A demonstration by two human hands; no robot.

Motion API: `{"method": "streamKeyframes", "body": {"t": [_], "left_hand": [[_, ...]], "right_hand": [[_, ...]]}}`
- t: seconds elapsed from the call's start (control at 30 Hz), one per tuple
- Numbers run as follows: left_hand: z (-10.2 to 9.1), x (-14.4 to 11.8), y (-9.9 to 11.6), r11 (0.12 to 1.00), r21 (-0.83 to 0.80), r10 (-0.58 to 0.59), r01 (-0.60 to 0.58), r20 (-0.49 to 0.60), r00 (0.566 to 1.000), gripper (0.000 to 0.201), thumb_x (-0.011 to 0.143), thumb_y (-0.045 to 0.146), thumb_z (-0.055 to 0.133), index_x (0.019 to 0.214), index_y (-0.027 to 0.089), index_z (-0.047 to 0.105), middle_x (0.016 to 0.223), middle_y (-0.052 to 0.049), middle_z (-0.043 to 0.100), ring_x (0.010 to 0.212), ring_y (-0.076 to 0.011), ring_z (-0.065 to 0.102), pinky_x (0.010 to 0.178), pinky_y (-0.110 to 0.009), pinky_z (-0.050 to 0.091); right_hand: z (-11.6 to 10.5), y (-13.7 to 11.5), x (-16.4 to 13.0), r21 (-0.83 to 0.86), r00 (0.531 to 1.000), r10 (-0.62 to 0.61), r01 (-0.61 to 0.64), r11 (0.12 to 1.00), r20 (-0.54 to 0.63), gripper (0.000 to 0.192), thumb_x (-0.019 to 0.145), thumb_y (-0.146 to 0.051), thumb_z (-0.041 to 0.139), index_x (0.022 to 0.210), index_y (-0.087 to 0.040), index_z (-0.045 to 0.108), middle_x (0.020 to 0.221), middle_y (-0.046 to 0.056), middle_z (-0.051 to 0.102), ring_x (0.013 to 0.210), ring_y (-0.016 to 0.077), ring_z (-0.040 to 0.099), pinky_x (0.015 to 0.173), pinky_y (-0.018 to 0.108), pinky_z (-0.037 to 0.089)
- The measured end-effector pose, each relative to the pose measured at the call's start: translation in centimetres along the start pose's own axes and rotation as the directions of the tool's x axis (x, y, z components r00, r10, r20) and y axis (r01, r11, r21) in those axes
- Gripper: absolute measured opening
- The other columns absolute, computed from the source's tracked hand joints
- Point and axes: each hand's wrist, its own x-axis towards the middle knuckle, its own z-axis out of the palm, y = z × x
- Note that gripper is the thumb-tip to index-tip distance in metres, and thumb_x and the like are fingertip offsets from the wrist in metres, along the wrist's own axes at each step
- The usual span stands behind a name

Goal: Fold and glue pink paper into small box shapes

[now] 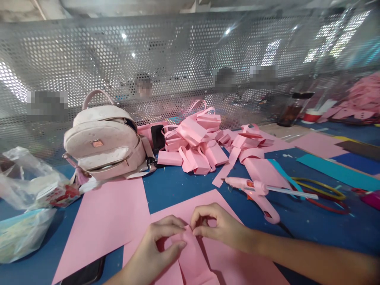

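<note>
Folded pink paper (192,255): left hand (158,247) and right hand (221,227) pinch far end.
Likely light, crease-prone; hold by edges.

The folded paper (191,255), the sheet (109,217) and the glue gun (255,190) are pink, the desk (175,182) dark blue, the backpack (101,136) pale pinkish-cream, the wide strip (338,170) turquoise, and the grey screen (178,51) is patterned with round holes.
</note>
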Motion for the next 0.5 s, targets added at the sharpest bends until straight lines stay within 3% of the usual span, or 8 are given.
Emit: {"method": "streamKeyframes", "body": {"t": [0.3,0.4,0.5], "left_hand": [[-0.19,0.26,-0.24,0.999,0.05,-0.017,0.021,-0.086,0.996,0.018,0.091,0.026,0.062,0.093,0.021,0.08,0.105,-0.009,0.071,0.103,-0.0226,0.064,0.096,-0.031,0.049],[-0.32,0.34,-0.05,0.999,0.038,-0.026,0.031,-0.123,0.992,0.023,0.094,0.034,0.061,0.093,0.021,0.08,0.103,-0.01,0.07,0.1,-0.0224,0.064,0.092,-0.03,0.05],[-0.38,0.25,-0.11,0.999,0.031,-0.03,0.034,-0.135,0.99,0.026,0.095,0.04,0.061,0.093,0.023,0.081,0.103,-0.009,0.069,0.1,-0.0221,0.063,0.092,-0.03,0.049]], "right_hand": [[0.17,-0.3,-0.23,0.047,0.998,-0.031,0.028,0.999,0.05,0.025,0.078,-0.031,0.08,0.096,-0.019,0.068,0.089,0.001,0.068,0.076,0.0147,0.057,0.069,0.026,0.044],[0.38,-0.21,-0.31,0.042,1.0,-0.023,0.023,0.999,0.003,0.033,0.076,-0.019,0.079,0.106,-0.021,0.065,0.088,-0.001,0.068,0.073,0.0133,0.057,0.066,0.024,0.044],[0.43,0.23,-0.35,0.03,0.998,-0.032,0.034,0.999,-0.062,0.037,0.078,-0.019,0.076,0.113,-0.022,0.065,0.081,-0.003,0.068,0.07,0.0135,0.06,0.066,0.025,0.045]]}}
